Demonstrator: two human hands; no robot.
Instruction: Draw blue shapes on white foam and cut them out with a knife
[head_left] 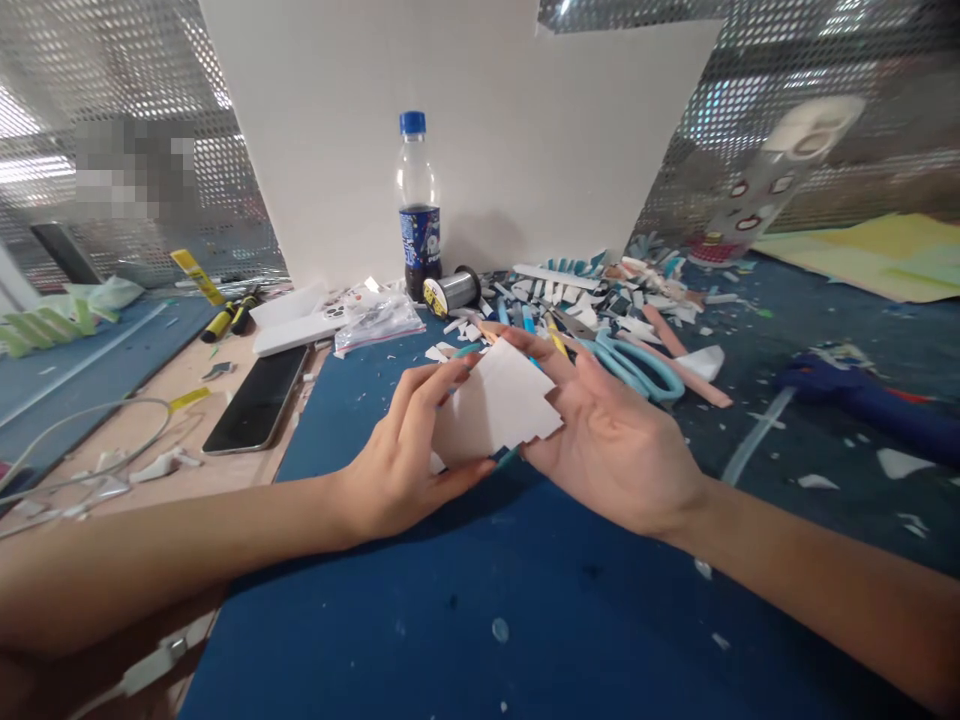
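Observation:
Between my two hands, above the blue mat [420, 620], is a piece of white card [495, 400] with a stepped, notched right edge. My left hand [409, 450] grips its left side, fingers over the top and thumb along the lower edge. My right hand [615, 440] is curled round the notched side, palm toward the card, its fingertips partly hidden behind it. A bit of teal shows under the card's lower edge; what it belongs to is hidden. Just beyond my right hand lie light-blue scissors [637, 365].
A cola bottle [420, 215] and a wire spool [452, 291] stand before a white board [480, 120]. Paper scraps [592, 295] pile up behind my hands. At right lie a dark-blue glue gun [870, 395] and a clear tumbler [757, 200]; at left, a phone [259, 400] and a cable [161, 415].

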